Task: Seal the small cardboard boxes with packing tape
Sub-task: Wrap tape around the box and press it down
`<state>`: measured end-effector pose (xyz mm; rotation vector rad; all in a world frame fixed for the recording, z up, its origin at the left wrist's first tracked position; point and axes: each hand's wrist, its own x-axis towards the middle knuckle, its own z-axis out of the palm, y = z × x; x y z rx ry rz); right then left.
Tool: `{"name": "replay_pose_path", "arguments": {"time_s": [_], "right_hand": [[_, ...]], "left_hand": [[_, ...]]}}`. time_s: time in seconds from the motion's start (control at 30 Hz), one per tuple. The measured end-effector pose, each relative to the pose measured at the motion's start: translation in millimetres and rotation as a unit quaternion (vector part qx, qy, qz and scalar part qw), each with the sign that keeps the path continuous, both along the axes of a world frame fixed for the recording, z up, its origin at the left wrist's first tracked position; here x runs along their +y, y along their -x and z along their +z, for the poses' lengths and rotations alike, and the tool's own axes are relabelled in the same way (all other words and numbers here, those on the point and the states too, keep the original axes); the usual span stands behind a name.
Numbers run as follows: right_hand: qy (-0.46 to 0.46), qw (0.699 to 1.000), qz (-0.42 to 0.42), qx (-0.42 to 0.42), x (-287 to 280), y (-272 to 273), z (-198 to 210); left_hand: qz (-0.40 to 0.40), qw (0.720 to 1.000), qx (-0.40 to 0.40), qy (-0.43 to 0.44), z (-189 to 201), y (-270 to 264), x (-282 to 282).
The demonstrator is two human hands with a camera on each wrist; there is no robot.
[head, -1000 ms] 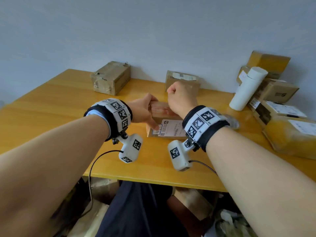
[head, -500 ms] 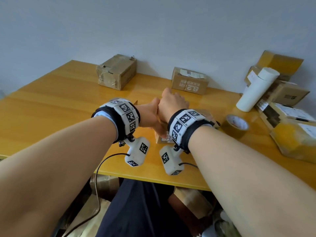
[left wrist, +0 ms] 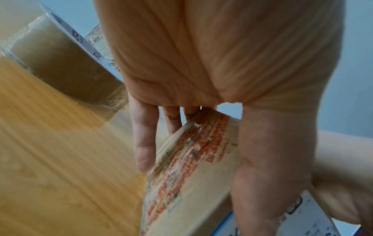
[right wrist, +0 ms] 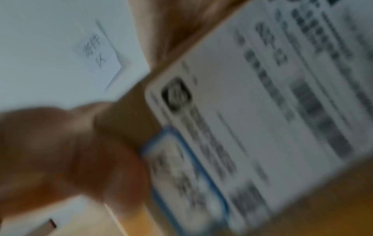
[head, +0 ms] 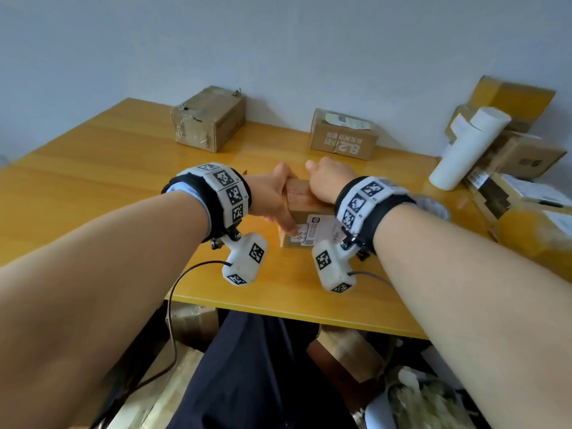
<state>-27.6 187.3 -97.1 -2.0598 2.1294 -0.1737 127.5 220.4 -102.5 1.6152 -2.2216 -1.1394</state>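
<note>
Gripping box (head: 301, 209), left-wrist view showing tape roll (left wrist: 60, 67)

Small brown cardboard box (head: 305, 213) on wooden table, white shipping label on top, orange-printed side.

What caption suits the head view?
Both hands, left hand and right hand, grip a labelled small box on the table.

Tape roll (left wrist: 60, 63) close beside box (head: 305, 209).
</note>
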Motion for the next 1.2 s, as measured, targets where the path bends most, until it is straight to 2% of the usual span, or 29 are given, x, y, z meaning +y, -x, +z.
{"name": "replay_pose_path", "arguments": {"time_s": [0.1,0.17,0.27,0.33,0.4,0.5,0.6,0.7,0.83,0.93,1.0,1.07,1.1,1.2], "right_hand": [[-0.015,0.999,0.031,0.005,3,25,12],[-0.022,0.999,-0.002,0.031,13,39,6],[0.016,1.000,0.000,0.019,18,43,-4],[0.028,1.000,-0.003,-0.009,12,41,-10],[0.029,1.000,-0.001,-0.009,9,42,-12],[0.013,0.999,-0.025,-0.026,1,54,-7],[0.003,0.993,-0.071,-0.096,-1,74,-3],[0.008,0.995,-0.045,-0.087,1,81,-15],[0.044,0.992,-0.036,-0.116,5,79,-18],[0.051,0.987,-0.064,-0.138,12,76,-15],[0.031,0.982,-0.081,-0.167,17,77,-13],[-0.003,0.965,-0.097,-0.242,20,83,-9],[-0.017,0.947,-0.112,-0.299,21,87,-10],[-0.024,0.903,-0.138,-0.406,30,89,-1]], "left_hand": [[0.005,1.000,-0.006,0.002,2,-4,-5],[0.004,0.999,-0.035,0.002,3,-4,-7],[-0.019,0.990,-0.139,0.023,13,7,-6],[-0.047,0.962,-0.254,0.092,25,24,-1],[-0.072,0.936,-0.313,0.146,31,47,2],[-0.089,0.937,-0.305,0.142,20,73,5],[-0.076,0.935,-0.303,0.165,10,80,5],[-0.070,0.936,-0.298,0.172,8,80,4],[-0.063,0.933,-0.314,0.161,8,83,7],[-0.053,0.920,-0.352,0.164,18,99,15],[-0.032,0.922,-0.352,0.161,16,108,19],[-0.019,0.937,-0.303,0.173,14,106,17],[-0.027,0.946,-0.272,0.176,15,101,14],[-0.063,0.972,-0.186,0.127,23,78,5]]}}
